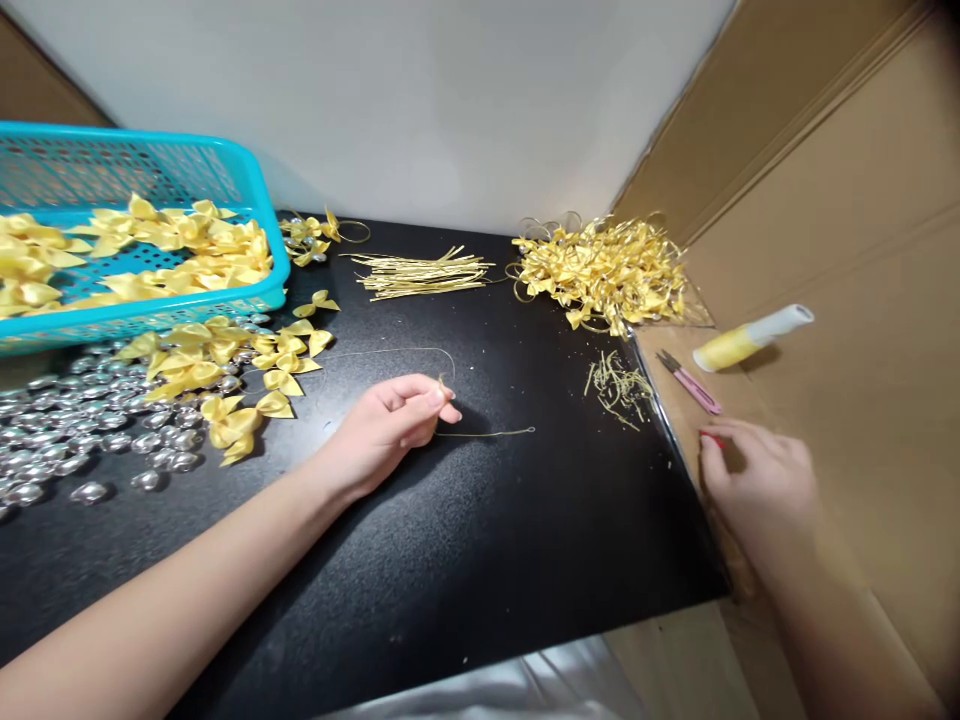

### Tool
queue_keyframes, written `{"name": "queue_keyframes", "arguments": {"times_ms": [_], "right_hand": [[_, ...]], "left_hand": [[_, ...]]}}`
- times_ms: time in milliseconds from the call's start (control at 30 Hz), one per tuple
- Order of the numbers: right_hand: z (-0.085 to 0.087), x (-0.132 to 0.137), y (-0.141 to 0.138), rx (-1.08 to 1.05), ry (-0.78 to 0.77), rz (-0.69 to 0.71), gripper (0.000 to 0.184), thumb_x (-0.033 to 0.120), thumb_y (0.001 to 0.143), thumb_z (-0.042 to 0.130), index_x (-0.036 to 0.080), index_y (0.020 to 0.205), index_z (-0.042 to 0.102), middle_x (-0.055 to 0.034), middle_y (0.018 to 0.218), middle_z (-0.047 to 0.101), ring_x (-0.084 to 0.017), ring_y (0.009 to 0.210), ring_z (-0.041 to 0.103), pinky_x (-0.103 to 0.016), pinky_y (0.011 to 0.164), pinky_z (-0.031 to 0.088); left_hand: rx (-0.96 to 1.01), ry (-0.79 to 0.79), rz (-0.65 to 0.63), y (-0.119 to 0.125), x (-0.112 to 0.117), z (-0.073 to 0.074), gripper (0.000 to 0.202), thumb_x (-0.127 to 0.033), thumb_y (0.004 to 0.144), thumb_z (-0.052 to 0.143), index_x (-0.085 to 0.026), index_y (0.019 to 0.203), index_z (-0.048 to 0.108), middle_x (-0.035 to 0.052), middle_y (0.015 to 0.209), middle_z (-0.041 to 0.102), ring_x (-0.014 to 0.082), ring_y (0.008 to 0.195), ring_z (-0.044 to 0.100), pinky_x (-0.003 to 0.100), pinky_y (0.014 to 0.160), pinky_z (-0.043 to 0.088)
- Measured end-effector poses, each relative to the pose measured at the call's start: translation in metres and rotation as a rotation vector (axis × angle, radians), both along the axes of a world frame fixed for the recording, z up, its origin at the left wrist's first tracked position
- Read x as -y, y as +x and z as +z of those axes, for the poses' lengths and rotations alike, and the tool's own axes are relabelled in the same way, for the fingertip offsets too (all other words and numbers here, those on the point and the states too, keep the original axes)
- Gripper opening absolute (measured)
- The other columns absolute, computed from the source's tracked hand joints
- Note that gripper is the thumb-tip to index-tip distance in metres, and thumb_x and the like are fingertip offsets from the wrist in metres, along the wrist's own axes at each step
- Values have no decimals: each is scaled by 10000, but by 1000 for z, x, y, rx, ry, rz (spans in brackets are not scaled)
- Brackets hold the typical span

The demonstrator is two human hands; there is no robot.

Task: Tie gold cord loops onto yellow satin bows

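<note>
My left hand [390, 425] rests on the black table [465, 540], its fingers pinched on a thin gold cord [420, 352] that loops away over the tabletop and trails to the right. My right hand [754, 480] lies on the cardboard ledge [847, 420] at the right. Its fingers are curled with something small and red at the fingertips, which I cannot make out. A pair of pink thread snips [690, 383] lies just beyond that hand. Loose yellow ribbon bows [225, 375] lie to the left of my left hand.
A turquoise basket [225, 175] with yellow bows stands at the back left. Silver beads [75, 430] are scattered at the left. A bundle of cut gold cords [420, 272], a heap of finished bows [607, 272], cord trimmings [619, 385] and a yellow-white tube [750, 338] lie further back.
</note>
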State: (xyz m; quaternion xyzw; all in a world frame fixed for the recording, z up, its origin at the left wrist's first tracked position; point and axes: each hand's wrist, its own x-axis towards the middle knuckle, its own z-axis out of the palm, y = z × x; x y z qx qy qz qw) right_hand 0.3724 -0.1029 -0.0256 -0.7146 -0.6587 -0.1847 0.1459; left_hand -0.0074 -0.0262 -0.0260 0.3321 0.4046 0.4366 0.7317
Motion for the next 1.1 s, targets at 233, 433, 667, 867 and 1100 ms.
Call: {"name": "queue_keyframes", "arguments": {"times_ms": [233, 433, 667, 867, 1100], "right_hand": [[27, -10, -74, -276, 55, 323, 167, 233, 848, 630, 200, 1007, 671, -126, 1099, 703, -292, 1037, 641, -498, 969, 463], [43, -42, -175, -912, -316, 684, 215, 244, 789, 723, 216, 999, 683, -68, 1016, 720, -212, 950, 660, -376, 849, 539], [47, -70, -215, -1268, -485, 689, 71, 224, 761, 750, 179, 816, 741, -16, 787, 764, -158, 727, 703, -285, 714, 558], [46, -73, -212, -1226, -537, 686, 50, 205, 781, 724, 172, 759, 753, -26, 746, 768, -161, 693, 709, -290, 712, 559], [43, -77, -211, -1074, -686, 814, 146, 238, 765, 746, 177, 897, 743, -22, 812, 757, -155, 743, 676, -310, 746, 541]], "left_hand": [[-107, 79, -16, 1, 5, 1, 261, -392, 681, 817, -156, 698, 706, 62, 749, 735, 41, 458, 316, 203, 453, 235], [-394, 391, -83, -6, 4, 26, 139, -309, 755, 754, -185, 693, 755, 36, 804, 639, 107, 670, 513, 215, 566, 369], [-696, 537, -231, -25, -9, 65, 155, -334, 756, 735, -196, 699, 774, 51, 708, 682, 160, 644, 587, 245, 568, 443], [-594, 463, -293, -36, -21, 75, 116, -306, 727, 732, -205, 692, 776, 57, 692, 748, 185, 650, 676, 258, 625, 539], [-613, 425, -308, -49, -24, 83, 132, -306, 695, 771, -176, 676, 780, 65, 616, 709, 161, 570, 649, 222, 554, 520]]}}
